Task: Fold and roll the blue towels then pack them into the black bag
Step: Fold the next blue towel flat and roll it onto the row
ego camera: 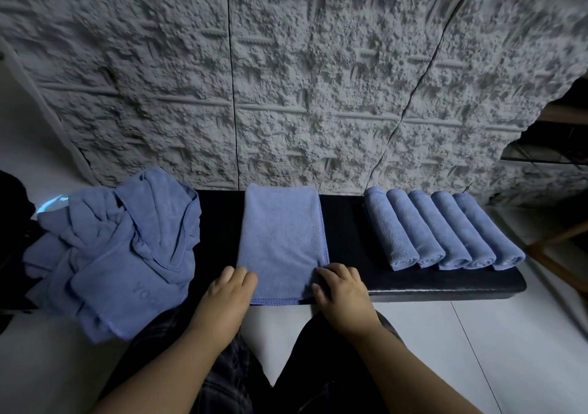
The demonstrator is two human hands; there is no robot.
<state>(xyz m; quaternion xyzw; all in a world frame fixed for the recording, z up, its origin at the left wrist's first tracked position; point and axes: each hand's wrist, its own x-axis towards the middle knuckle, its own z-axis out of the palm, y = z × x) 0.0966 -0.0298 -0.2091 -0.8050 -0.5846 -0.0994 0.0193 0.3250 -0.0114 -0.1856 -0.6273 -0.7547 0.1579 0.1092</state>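
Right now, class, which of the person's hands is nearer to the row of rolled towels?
Right. The right hand holds the folded towel's near right corner, beside the rolled towels. The left hand sits at its left corner, farther away.

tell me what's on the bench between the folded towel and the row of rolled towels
Nothing: in the head view the stretch of black bench between the folded towel and the rolled towels is bare. The right hand rests at its near edge.
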